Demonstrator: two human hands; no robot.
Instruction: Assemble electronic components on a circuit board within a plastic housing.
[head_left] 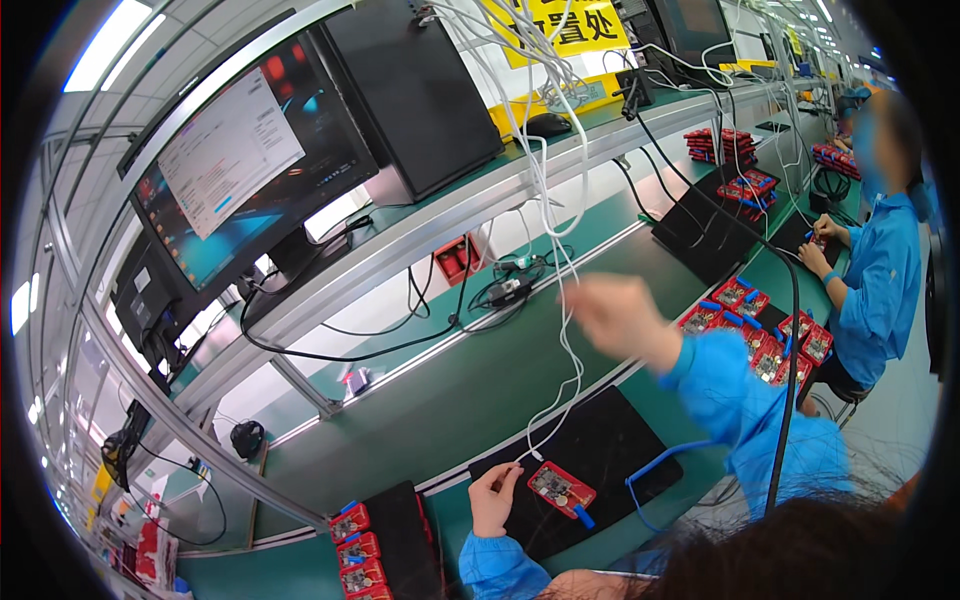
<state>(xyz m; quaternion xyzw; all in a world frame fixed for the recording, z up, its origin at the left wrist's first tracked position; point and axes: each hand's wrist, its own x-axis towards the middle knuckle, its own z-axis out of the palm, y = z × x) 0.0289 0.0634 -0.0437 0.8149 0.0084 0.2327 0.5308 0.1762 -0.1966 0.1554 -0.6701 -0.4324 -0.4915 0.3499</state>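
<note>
Low in the middle, my left hand (493,498) is closed, thumb and finger pinched at a thin white cable (556,408). Just beside these fingertips, a small white plug (537,456) lies by the upper edge of a red-framed circuit board (561,489). That board has a blue piece at its lower corner and rests on a black mat (610,450). Higher and to the right, my right hand (622,318) is raised by the hanging white cables, blurred by motion; its grip is unclear. Both arms wear blue sleeves.
More red-framed boards stand left (360,560) and right (765,340). A monitor (240,170) and black computer case (405,100) sit on the shelf above. A black cable (795,330) hangs across the right side. A co-worker in blue (885,270) works at far right.
</note>
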